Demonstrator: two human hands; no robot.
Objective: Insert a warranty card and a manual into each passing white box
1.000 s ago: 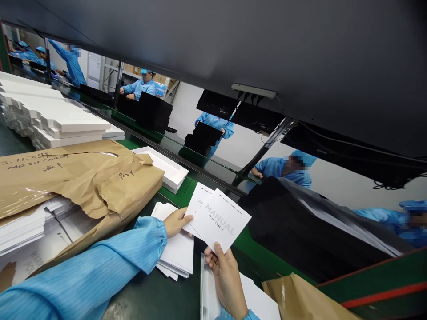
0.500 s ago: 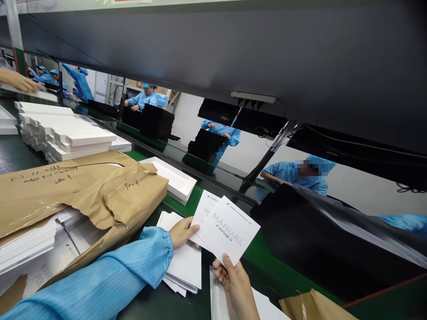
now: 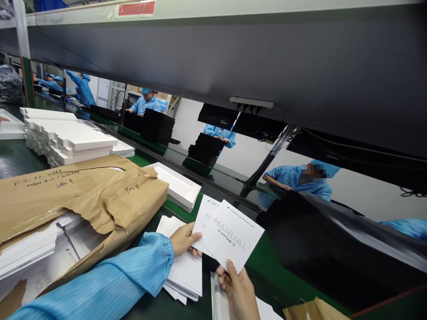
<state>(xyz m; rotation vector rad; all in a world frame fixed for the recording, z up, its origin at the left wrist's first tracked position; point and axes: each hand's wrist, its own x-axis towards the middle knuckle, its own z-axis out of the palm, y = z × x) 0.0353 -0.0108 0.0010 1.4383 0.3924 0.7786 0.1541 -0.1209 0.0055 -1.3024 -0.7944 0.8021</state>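
My left hand [image 3: 184, 240], in a blue sleeve, pinches the left edge of a white leaflet [image 3: 204, 218], whose printing is partly covered. My right hand [image 3: 238, 286] grips the lower corner of a white booklet printed MANUAL [image 3: 235, 233], thumb on top. The booklet overlaps the leaflet, and the two are fanned out. Beneath my left hand lies a stack of white papers [image 3: 183, 280] on the dark green surface. Another white stack [image 3: 218, 298] sits below my right hand, partly hidden by it.
A torn brown paper package [image 3: 140, 195] full of printed leaflets lies left. Behind it are stacked white trays [image 3: 76, 138] and one white tray [image 3: 178, 184]. Black sheeting [image 3: 320, 249] covers the right side. A grey shelf [image 3: 200, 58] hangs overhead. Co-workers in blue work beyond the line.
Both hands keep their hold on the leaflet and booklet, nearly still. The view has shifted slightly. At the far left, another person's hand has dropped down to the white trays.
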